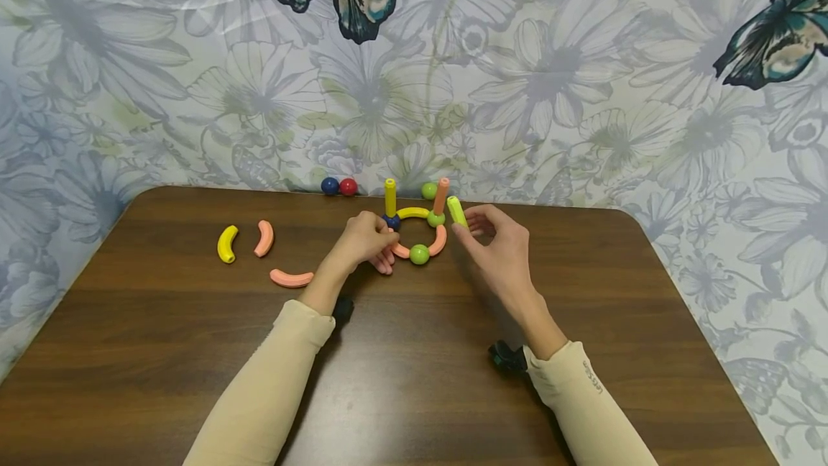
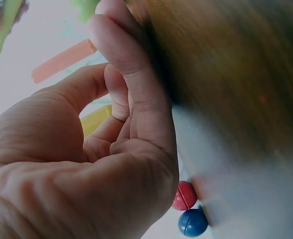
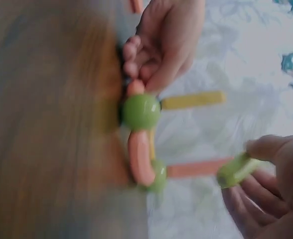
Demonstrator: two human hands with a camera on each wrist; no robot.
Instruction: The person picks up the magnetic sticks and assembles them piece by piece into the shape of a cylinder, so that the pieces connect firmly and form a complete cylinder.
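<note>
A ring of curved sticks and balls stands near the table's back edge, with a yellow curved stick behind and a green ball in front. From its dark blue ball rises a yellow straight stick; an orange straight stick stands on another green ball. At the ring's left, my left hand pinches the pink curved stick, its fingertips partly hidden. To the right, my right hand holds a yellow-green stick between thumb and fingers, tilted and close to the orange stick.
A yellow curved stick and two pink curved sticks lie on the left of the wooden table. Blue and red balls sit at the back edge, a loose green ball behind the ring. A patterned cloth hangs behind.
</note>
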